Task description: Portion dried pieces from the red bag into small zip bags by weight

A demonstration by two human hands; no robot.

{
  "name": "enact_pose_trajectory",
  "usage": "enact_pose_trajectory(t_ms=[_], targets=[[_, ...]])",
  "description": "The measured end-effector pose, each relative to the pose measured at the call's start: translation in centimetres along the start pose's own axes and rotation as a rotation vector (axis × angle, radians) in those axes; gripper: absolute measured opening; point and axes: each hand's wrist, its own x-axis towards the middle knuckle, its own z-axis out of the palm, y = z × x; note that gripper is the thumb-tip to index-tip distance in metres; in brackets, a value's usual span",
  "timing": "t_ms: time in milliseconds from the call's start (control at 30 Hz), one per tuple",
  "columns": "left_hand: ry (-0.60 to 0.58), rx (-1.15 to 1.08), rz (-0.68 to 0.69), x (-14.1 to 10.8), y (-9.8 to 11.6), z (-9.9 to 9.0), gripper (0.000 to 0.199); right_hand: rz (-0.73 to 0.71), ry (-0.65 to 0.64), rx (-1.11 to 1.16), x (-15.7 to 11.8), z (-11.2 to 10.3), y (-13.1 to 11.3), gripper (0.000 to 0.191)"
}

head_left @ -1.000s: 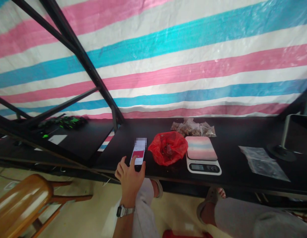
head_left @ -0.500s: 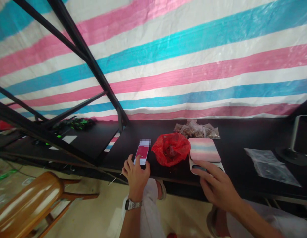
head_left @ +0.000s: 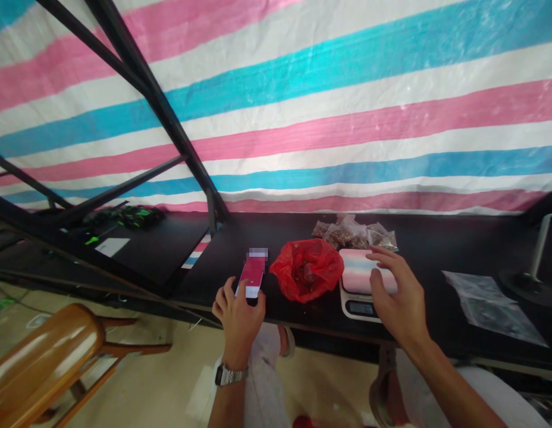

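Note:
My left hand (head_left: 238, 312), with a watch on its wrist, rests at the lower end of a phone (head_left: 253, 270) with a pink screen; its fingers are apart on and around the phone. My right hand (head_left: 401, 297) hovers over the right side of a small scale (head_left: 363, 305) with a pink and blue striped top, fingers spread and nothing held. Between the hands an open red plastic bag (head_left: 307, 270) shows small dark contents. Behind the bag and the scale lie several filled clear packets (head_left: 354, 235).
Flat clear bags (head_left: 494, 306) lie on the black table (head_left: 427, 232) at the right, near a metal stand (head_left: 537, 261). Black metal bars (head_left: 169, 116) slant across the left. A wooden chair (head_left: 48, 362) stands lower left. A striped sheet (head_left: 325, 137) hangs behind.
My right hand has moved up from the scale's front edge to its striped top, uncovering the display. My left hand stays at the phone. The view has shifted slightly.

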Motion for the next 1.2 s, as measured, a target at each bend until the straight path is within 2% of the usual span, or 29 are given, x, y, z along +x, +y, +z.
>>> enact_pose_trajectory(t_ms=[200, 400, 900, 1200], targets=[[0.003, -0.014, 0.021, -0.1, -0.3, 0.0, 0.035, 0.012, 0.031, 0.039, 0.2, 1.7, 0.1, 0.023], [0.003, -0.041, -0.001, -0.1, -0.2, 0.0, 0.034, 0.004, 0.020, 0.021, 0.0, 2.5, 0.0, 0.024], [0.051, -0.019, -0.002, -0.3, -0.1, 0.1, 0.034, -0.011, 0.083, 0.000, 0.1, 2.4, 0.5, 0.024], [0.028, 0.003, -0.005, -0.3, -0.4, 0.4, 0.037, -0.012, 0.133, 0.001, 0.3, 2.5, 0.5, 0.027]])
